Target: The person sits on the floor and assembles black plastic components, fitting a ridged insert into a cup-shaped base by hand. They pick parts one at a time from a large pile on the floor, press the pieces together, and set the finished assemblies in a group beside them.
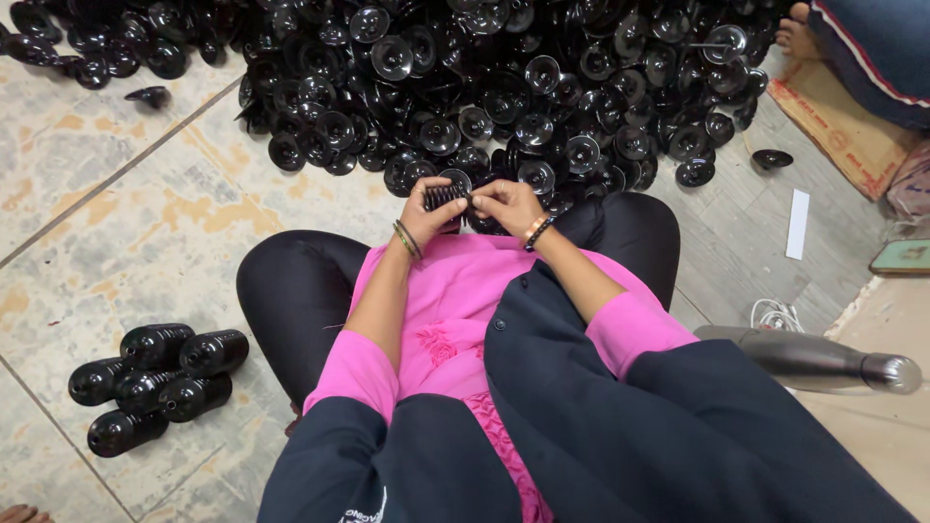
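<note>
We held a short stack of black discs (pixel 445 197) in our left hand (pixel 426 215); our right hand (pixel 506 203) pinched another on. Five finished stacks (pixel 155 380) lay beside us on the floor (pixel 145 242); the big pile (pixel 484 77) remained.

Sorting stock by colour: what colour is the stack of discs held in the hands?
Glossy black stack of discs, seen from the head view.

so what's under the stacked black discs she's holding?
The left hand cups the stack of black discs from below; the right hand pinches its end. Beneath lie more loose discs and black trousers; the stack's underside is hidden.
</note>
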`<move>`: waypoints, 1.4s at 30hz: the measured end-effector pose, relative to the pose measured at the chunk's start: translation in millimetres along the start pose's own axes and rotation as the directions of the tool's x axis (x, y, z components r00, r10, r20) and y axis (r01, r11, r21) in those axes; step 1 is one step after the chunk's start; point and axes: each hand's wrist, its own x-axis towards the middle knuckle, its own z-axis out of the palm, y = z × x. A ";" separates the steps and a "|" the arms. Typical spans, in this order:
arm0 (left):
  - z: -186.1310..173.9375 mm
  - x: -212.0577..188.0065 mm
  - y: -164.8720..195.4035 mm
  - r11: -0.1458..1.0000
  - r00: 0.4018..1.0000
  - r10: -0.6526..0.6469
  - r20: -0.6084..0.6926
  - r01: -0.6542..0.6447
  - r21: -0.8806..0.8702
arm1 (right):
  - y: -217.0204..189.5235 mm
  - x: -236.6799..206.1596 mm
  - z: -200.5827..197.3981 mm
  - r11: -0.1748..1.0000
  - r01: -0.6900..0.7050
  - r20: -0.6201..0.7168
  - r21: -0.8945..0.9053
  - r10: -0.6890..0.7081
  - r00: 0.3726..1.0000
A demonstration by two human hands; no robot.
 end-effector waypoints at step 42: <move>-7.8 13.9 -9.8 0.933 0.994 -0.041 0.098 0.073 -0.352 | -14.6 -11.0 41.0 0.838 0.234 -0.212 -0.493 -0.377 0.902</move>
